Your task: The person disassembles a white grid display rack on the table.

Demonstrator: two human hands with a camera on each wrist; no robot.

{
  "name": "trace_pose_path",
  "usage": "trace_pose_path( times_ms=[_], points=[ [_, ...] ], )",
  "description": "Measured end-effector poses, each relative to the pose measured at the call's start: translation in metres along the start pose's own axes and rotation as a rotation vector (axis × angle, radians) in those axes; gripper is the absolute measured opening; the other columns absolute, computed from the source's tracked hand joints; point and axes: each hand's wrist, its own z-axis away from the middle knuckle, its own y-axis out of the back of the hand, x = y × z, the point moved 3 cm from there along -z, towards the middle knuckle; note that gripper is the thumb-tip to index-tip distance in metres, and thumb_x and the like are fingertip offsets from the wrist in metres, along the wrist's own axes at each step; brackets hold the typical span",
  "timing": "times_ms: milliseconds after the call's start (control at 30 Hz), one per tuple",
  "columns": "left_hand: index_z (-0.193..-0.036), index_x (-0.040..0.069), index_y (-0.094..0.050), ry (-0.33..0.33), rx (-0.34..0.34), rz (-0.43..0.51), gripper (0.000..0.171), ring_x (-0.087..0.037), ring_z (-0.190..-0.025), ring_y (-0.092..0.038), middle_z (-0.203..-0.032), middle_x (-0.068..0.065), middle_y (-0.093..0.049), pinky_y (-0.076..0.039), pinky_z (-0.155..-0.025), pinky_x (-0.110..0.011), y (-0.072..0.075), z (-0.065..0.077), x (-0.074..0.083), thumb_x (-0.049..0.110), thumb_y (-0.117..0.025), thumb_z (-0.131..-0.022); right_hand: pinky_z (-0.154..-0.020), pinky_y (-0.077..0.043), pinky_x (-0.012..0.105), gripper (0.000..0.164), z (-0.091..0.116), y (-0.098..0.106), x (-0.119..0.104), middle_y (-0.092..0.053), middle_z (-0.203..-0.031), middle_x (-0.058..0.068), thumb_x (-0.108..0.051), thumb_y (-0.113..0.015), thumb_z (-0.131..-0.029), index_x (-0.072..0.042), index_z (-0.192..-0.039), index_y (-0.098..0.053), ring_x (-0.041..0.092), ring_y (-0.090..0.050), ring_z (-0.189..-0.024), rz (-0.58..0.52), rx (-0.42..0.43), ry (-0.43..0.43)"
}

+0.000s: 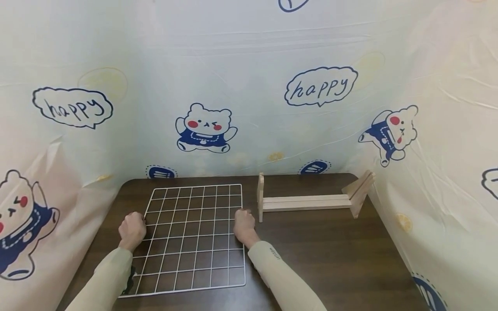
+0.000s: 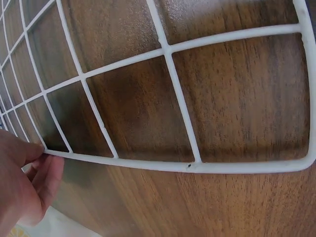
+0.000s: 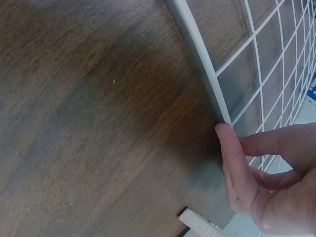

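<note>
A white wire grid panel (image 1: 200,221) lies over the left half of the brown table, with both hands at its side edges. In the head view the left hand (image 1: 132,229) grips the panel's left rim; the left wrist view has its thumb and fingers (image 2: 50,175) pinching the outer wire. On the opposite side the right hand (image 1: 245,225) holds the right rim. Thumb and fingertips (image 3: 226,136) close around that edge wire in the right wrist view. Part of the panel's near left corner is hidden behind the left sleeve.
Right of the panel stands a wooden rack (image 1: 307,203) with two upright ends joined by a crossbar, close to the right hand. The dark wood table (image 1: 330,259) is bordered at the back and sides by a printed cloth (image 1: 256,86) with bears.
</note>
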Motion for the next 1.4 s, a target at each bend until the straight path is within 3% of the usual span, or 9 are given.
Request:
trace_pose_path(
  times_ms=[333, 667, 867, 1133, 1267, 1400],
  points=[
    [-0.066, 0.002, -0.065, -0.053, -0.061, -0.006, 0.024, -0.05, -0.067, -0.06, -0.08, -0.034, -0.061, -0.046, -0.052, -0.059, 0.004, -0.001, 0.0, 0.0, -0.05, -0.085, -0.058, -0.056, 0.036, 0.033, -0.002, -0.003, 0.001, -0.059, -0.084, 0.019, -0.005, -0.076, -0.073, 0.007, -0.101, -0.064, 0.028, -0.066, -0.073, 0.0, 0.008, 0.008],
    [-0.064, 0.005, -0.062, -0.067, -0.05, 0.009, 0.024, -0.049, -0.067, -0.06, -0.079, -0.031, -0.06, -0.046, -0.052, -0.059, 0.003, 0.003, -0.002, -0.002, -0.047, -0.082, -0.058, -0.057, 0.036, 0.036, 0.005, -0.002, 0.002, -0.059, -0.085, 0.02, -0.002, -0.077, -0.071, 0.008, -0.103, -0.062, 0.029, -0.067, -0.074, -0.032, -0.016, 0.007],
    [-0.069, 0.0, -0.063, -0.066, -0.024, 0.008, 0.022, -0.053, -0.071, -0.059, -0.082, -0.032, -0.058, -0.046, -0.055, -0.061, 0.002, 0.006, 0.002, -0.004, -0.046, -0.081, -0.059, -0.057, 0.037, 0.042, 0.008, -0.001, 0.005, -0.059, -0.086, 0.021, -0.001, -0.079, -0.069, 0.009, -0.106, -0.061, 0.03, -0.066, -0.074, -0.047, 0.003, 0.006],
    [-0.076, -0.003, -0.064, -0.044, -0.063, -0.001, 0.019, -0.055, -0.076, -0.058, -0.086, -0.033, -0.056, -0.047, -0.057, -0.061, 0.006, 0.011, 0.004, -0.005, -0.045, -0.079, -0.058, -0.057, 0.037, 0.049, 0.011, -0.007, 0.005, -0.058, -0.089, 0.022, 0.002, -0.078, -0.07, 0.01, -0.115, -0.059, 0.03, -0.066, -0.072, -0.03, -0.007, 0.032],
    [-0.081, -0.007, -0.062, -0.059, -0.068, 0.002, 0.011, -0.056, -0.081, -0.056, -0.09, -0.033, -0.051, -0.047, -0.058, -0.063, 0.005, 0.015, 0.006, -0.001, -0.052, -0.079, -0.06, -0.057, 0.038, 0.051, 0.012, -0.01, 0.006, -0.058, -0.089, 0.023, 0.0, -0.077, -0.07, 0.011, -0.116, -0.057, 0.032, -0.065, -0.074, -0.027, 0.033, 0.051],
    [-0.09, -0.012, -0.06, -0.077, -0.056, -0.004, 0.018, -0.057, -0.085, -0.054, -0.095, -0.034, -0.048, -0.048, -0.058, -0.064, 0.001, 0.02, 0.006, 0.005, -0.059, -0.084, -0.059, -0.057, 0.041, 0.05, 0.015, -0.014, 0.01, -0.055, -0.089, 0.023, -0.003, -0.08, -0.071, 0.012, -0.112, -0.056, 0.035, -0.063, -0.075, -0.077, 0.065, 0.06]
  ],
)
